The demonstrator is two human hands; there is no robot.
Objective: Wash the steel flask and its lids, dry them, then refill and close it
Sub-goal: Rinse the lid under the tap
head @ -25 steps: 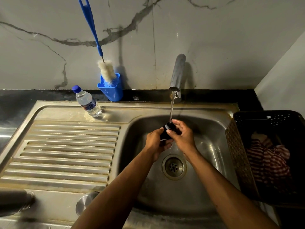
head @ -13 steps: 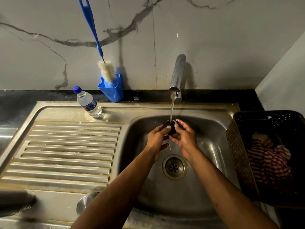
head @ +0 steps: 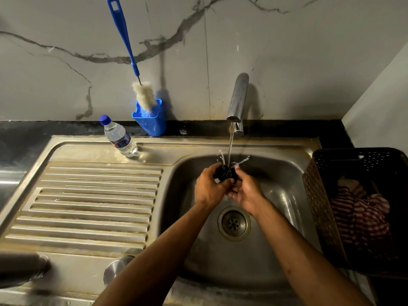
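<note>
Item: one small dark lid [head: 223, 174], rigid, probably light, wet and likely slippery; best gripped round its rim. It sits under the tap [head: 238, 100] stream, over the sink [head: 284, 195] bowl, grasped by the left hand [head: 208, 187] with fingers curled round it; the right hand [head: 247, 192] touches its right side, fingers loosely bent. Nearby: one steel lid [head: 117, 269], one blurred flask [head: 22, 269], one brush [head: 132, 60].
</note>
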